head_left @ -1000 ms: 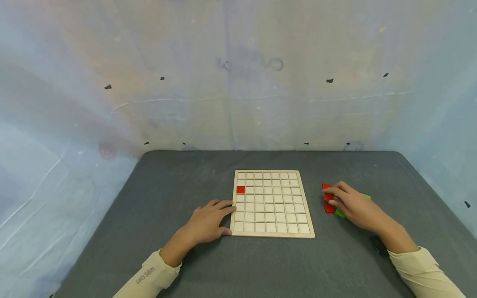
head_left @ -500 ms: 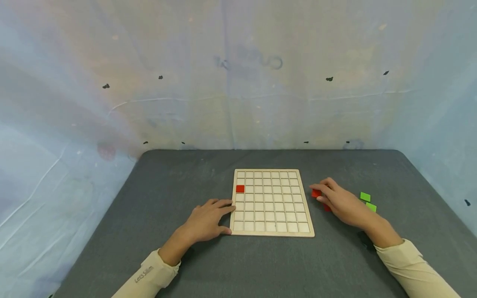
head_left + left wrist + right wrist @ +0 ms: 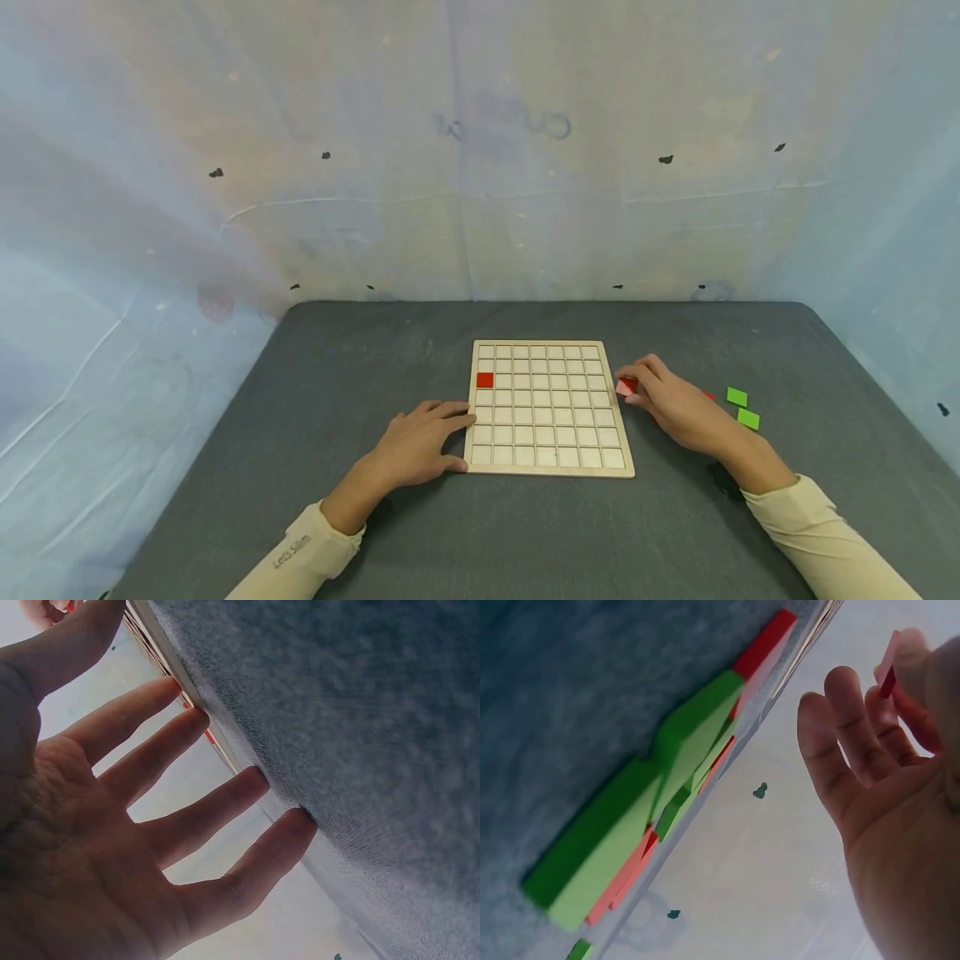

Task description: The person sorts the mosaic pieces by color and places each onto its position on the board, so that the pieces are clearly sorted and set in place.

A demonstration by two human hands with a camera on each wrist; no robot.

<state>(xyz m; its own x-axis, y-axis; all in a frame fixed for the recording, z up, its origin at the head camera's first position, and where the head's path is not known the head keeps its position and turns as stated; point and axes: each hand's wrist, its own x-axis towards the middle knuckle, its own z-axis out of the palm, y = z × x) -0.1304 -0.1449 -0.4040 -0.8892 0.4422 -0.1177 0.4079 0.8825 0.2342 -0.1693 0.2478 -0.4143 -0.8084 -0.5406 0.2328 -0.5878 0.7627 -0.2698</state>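
A pale wooden grid board [image 3: 543, 414] lies on the dark table, with one red square tile [image 3: 485, 380] set in its left column. At the board's left edge my left hand [image 3: 418, 447] rests with straight, spread fingers, fingertips against the rim. My right hand [image 3: 677, 410] is raised just off the board's right side and pinches a red tile [image 3: 626, 387] between thumb and fingers. In the right wrist view that pinched red tile [image 3: 889, 666] stands tilted, apart from the tiles on the table.
Green tiles [image 3: 737, 396] lie to the right of my right hand. Red and green tiles [image 3: 697, 720] overlap in a loose group in the right wrist view; my hand partly hides them from the head view. A pale sheet [image 3: 480, 208] hangs behind the table [image 3: 360, 350].
My right hand has moved left from the tile pile toward the board, lifting a red tile in its pinch. Green tiles behind it came into view. The left hand stays at the board's edge.
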